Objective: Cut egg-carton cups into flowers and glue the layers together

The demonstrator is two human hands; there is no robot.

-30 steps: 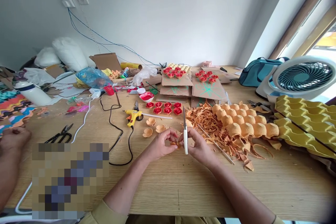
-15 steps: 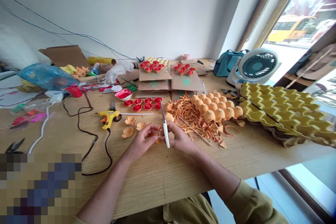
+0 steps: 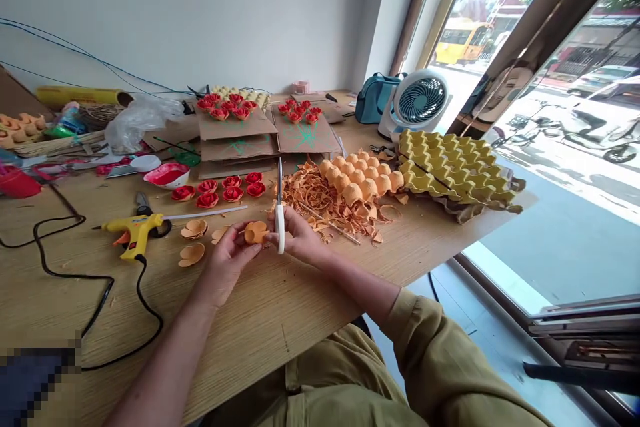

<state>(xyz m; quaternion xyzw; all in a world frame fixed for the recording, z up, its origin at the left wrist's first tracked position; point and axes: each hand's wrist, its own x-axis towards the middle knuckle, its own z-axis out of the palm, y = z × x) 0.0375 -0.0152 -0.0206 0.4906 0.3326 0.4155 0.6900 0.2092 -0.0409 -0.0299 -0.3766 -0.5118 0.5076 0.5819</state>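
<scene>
In my left hand (image 3: 226,265), an orange egg-carton cup (image 3: 256,232) is pinched between thumb and fingers. My right hand (image 3: 300,237) grips white-handled scissors (image 3: 281,223), seen edge-on with the blades pointing away from me; its fingertips also touch the cup's right side. Left of my hands lie cut petal-shaped cups (image 3: 192,254), another of them partly behind my left hand. Several red paper roses (image 3: 233,194) stand beyond. An orange egg tray (image 3: 361,177) rests beside a heap of orange trimmings (image 3: 313,193).
A yellow glue gun (image 3: 135,233) with a black cord lies on the left. Stacked cardboard (image 3: 240,130) holds more red roses at the back. Yellow egg trays (image 3: 450,167), a white fan (image 3: 423,100) and a blue bag (image 3: 370,100) stand right. A red-painted bowl (image 3: 167,175) sits behind the glue gun.
My view has swung to the right. The orange cup has been raised and turned, so it now shows clearly between my hands. The scissors remain in my right hand.
</scene>
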